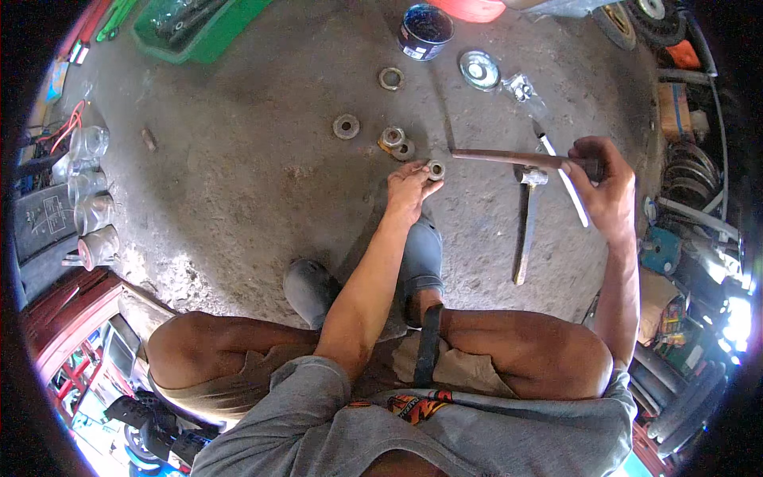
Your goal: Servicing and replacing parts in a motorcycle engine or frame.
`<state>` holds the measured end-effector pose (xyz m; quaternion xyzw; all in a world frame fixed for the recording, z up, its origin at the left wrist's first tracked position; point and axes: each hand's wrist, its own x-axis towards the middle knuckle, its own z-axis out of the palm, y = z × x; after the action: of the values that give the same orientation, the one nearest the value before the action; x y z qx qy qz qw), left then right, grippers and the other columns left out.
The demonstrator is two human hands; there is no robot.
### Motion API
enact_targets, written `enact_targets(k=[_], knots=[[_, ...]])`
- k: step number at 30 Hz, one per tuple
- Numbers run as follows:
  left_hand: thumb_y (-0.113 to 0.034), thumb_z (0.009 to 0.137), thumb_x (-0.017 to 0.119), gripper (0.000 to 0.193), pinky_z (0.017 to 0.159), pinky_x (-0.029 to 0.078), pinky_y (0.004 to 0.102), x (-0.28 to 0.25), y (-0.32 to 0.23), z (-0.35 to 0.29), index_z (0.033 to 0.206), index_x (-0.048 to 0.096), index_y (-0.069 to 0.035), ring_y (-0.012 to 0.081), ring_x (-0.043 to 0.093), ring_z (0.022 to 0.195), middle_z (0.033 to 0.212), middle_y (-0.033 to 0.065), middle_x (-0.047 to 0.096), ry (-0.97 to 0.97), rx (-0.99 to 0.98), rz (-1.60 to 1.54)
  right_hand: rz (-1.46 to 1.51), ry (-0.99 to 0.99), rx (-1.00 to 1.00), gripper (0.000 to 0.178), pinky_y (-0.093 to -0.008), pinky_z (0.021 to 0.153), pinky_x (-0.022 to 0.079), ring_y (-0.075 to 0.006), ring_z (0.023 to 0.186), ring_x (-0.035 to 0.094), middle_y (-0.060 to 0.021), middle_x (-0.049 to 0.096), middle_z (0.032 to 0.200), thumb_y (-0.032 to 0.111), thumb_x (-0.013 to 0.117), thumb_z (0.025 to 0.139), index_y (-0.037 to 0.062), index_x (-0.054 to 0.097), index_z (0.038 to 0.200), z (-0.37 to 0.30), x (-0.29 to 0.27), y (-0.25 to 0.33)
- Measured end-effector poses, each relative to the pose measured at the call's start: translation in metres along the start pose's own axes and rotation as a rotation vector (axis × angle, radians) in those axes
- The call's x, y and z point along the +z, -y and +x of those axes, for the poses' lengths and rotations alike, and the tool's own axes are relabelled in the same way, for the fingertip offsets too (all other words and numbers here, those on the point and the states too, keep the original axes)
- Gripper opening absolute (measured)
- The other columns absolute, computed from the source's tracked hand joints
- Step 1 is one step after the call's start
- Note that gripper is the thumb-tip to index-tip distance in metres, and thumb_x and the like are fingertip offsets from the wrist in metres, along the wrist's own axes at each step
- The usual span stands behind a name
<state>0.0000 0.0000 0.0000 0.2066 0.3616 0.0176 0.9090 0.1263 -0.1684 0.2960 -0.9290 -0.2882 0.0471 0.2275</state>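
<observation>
Two hands (409,191): bearing (435,169), rod (509,158).

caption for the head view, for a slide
Left hand pinches a small metal ring on the concrete floor; right hand grips a rusty rod.

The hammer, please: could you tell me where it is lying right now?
In the head view the hammer lies on the concrete floor, right of centre, below the rusty rod held in the right hand and beside a white stick.

Beyond the fingers, on stained concrete floor (262,175): 1 open dark tin (425,32), its round lid (479,69), 2 washers (346,126), green crate (199,32).
</observation>
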Motion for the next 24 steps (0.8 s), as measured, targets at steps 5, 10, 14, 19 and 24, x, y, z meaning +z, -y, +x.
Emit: enact_targets(k=[5,10,14,19,24], knots=[[-0.006,0.085,0.072,0.026,0.075,0.057,0.0310,0.006,-0.031,-0.009,0.108,0.066,0.005,0.0172,0.067,0.086,0.094,0.0111,0.069,0.050,0.096,0.313,-0.196,0.218,0.199,0.025,-0.0377,0.071,0.052,-0.0304,0.074,0.067,-0.0149,0.071,0.082,0.015,0.077,0.078,-0.0001,0.066,0.094,0.016,-0.017,0.006],[-0.005,0.083,0.072,0.022,0.070,0.052,0.0267,0.003,-0.080,-0.014,0.103,0.070,0.005,0.0121,0.063,0.080,0.090,0.0071,0.069,0.039,0.361,0.699,-0.354,0.769,0.366,0.020,-0.0399,0.066,0.054,-0.0287,0.074,0.070,-0.0204,0.069,0.076,0.007,0.070,0.073,-0.0032,0.068,0.091,-0.026,0.005,-0.047],[-0.012,0.083,0.071,0.024,0.073,0.054,0.0319,0.009,-0.124,-0.015,0.103,0.069,0.001,0.0167,0.064,0.085,0.096,0.0088,0.069,-0.164,0.286,0.621,-0.417,1.064,0.455,0.029,-0.0451,0.069,0.056,-0.0364,0.076,0.070,-0.0250,0.069,0.078,0.015,0.075,0.072,-0.0031,0.065,0.093,-0.105,0.079,-0.103],[-0.011,0.086,0.067,0.016,0.073,0.059,0.0374,-0.001,-0.140,-0.005,0.097,0.066,0.000,0.0194,0.065,0.087,0.095,0.0094,0.066,-0.197,0.322,0.400,-0.434,1.017,0.496,0.043,-0.0481,0.083,0.057,-0.0394,0.096,0.069,-0.0240,0.069,0.100,0.014,0.069,0.081,-0.0031,0.055,0.118,-0.152,0.142,-0.094],[-0.004,0.090,0.064,0.009,0.075,0.060,0.0398,0.014,-0.138,-0.012,0.095,0.067,0.003,0.0202,0.065,0.084,0.094,0.0116,0.066,-0.382,0.378,0.146,-0.427,0.885,0.513,0.032,-0.0471,0.084,0.056,-0.0403,0.098,0.068,-0.0245,0.069,0.101,0.017,0.065,0.083,-0.0012,0.063,0.109,-0.177,0.184,-0.129]])
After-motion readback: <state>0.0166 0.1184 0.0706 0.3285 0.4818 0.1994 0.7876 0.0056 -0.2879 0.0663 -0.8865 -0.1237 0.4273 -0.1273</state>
